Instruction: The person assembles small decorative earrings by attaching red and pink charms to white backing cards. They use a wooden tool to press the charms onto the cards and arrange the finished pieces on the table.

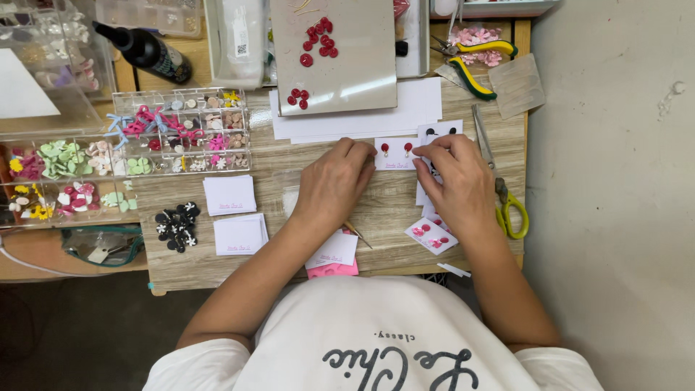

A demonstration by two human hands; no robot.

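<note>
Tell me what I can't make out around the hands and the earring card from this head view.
- Earring card: both side edges covered by the left hand and right hand; its print is too small to make out.
- Backs of the two red studs: hidden behind the card.
- Thin stick: mostly under the left forearm.
- Scissors: partly behind the right hand.
- Clear storage boxes: cut off by the left edge.

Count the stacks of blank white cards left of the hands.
2: one stack of white cards lies beside the black flower pieces, the other stack just below it. More may hide under the left hand.
</note>
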